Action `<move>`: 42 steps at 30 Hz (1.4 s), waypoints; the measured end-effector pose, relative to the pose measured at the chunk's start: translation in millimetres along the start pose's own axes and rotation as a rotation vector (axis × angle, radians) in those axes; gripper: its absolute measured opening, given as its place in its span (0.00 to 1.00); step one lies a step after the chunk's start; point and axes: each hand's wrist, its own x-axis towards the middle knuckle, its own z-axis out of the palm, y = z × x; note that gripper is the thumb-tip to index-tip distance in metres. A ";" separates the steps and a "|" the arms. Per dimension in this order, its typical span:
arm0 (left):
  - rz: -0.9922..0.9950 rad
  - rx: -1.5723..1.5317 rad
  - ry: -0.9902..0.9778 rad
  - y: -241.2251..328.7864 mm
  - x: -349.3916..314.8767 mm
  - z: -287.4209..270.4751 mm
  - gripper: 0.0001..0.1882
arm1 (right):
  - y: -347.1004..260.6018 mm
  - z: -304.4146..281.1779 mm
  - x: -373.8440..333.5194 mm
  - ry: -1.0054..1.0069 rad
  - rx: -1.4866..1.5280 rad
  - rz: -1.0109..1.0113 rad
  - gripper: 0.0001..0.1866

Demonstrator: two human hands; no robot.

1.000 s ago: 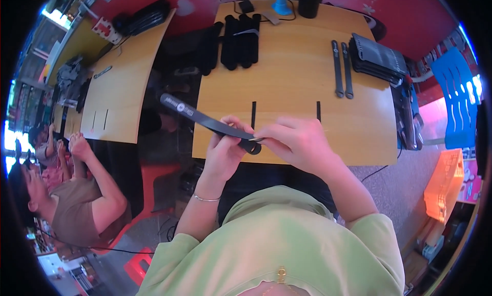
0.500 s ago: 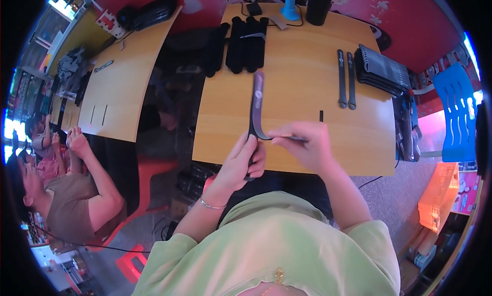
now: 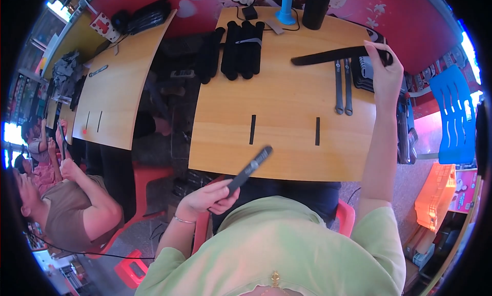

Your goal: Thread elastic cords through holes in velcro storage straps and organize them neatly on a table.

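My left hand (image 3: 209, 197) is closed round the lower end of a dark grey strap (image 3: 250, 169) with pale print, which points up and right above the table's front edge. At the back right, my right hand (image 3: 385, 73) is raised and pinches one end of a black strap (image 3: 328, 55). That strap stretches leftward, its other end hanging free, and a loop of it curls behind the fingers. Beneath it lie two dark grey straps (image 3: 339, 93) side by side, next to a stack of dark folded straps (image 3: 365, 73), partly hidden by my hand.
Two short black strips (image 3: 252, 129) mark the wooden table (image 3: 282, 101). Black bundles (image 3: 241, 53) lie at its back left, with a blue fan (image 3: 287, 9) and a black cylinder (image 3: 316, 9) behind. To the left, a person (image 3: 77, 204) sits at another table.
My right hand has left the strap at the centre and gone to the back right, where it now holds a black strap. My left hand has lowered leftward with its strap.
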 end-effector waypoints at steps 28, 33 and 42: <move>0.591 -0.406 0.073 10.0 89.3 46.0 0.27 | -130.2 -4.0 -51.6 -0.005 0.109 -0.368 0.56; 0.600 -0.357 0.013 8.4 97.3 57.0 0.29 | -162.9 -41.5 -15.1 -0.546 0.401 -0.703 0.57; 0.626 -0.359 0.001 11.3 93.5 68.3 0.37 | -146.1 -55.9 -18.9 -0.400 0.278 -0.602 0.39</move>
